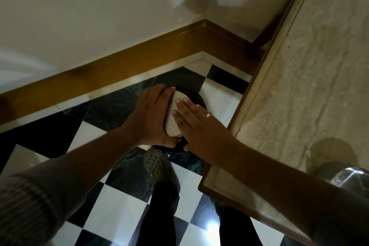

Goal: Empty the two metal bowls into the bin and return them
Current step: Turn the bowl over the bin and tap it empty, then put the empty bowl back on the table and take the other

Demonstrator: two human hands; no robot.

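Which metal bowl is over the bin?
The upturned bowl held by the left hand over the bin; the other bowl sits on the counter.

Item one I log: metal bowl (172, 124), upturned, pale base toward me, frame centre, directly over the round black bin (196, 97). Item two: second metal bowl (347, 177), shiny, lower right edge, partly hidden.

Dim and soft; lamp glare on the floor (211, 225), edges bent
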